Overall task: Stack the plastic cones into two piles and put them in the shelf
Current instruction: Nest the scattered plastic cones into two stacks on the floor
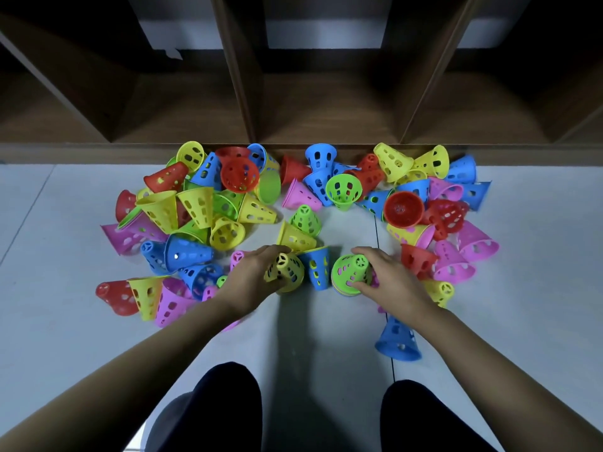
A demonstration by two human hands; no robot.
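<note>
Over on the left, a bright jumble of loose cones (195,203) lies tipped every which way on the floor (293,337): red, yellow, blue, pink and green, all pierced with holes. Now the left hand (251,278): its grip is curled round a yellow cone (287,272), narrow end up, fingers wrapping the walls. That looks to me like the start of pile one, kept upright so the next cone can drop over it. Whether anything is nested beneath it, I cannot tell. Between the hands a blue cone (316,267) sits just beside the yellow one. On to the right hand (391,275): its grip is closed round a green cone (349,272), also tip up, with pink showing through its holes and extra rims at its base, so a nested pile is under way. Both sit on the floor near the knees, well short of the shelf (243,93), whose open bays stand behind the heap. Far right, more cones (456,249) wait.
</note>
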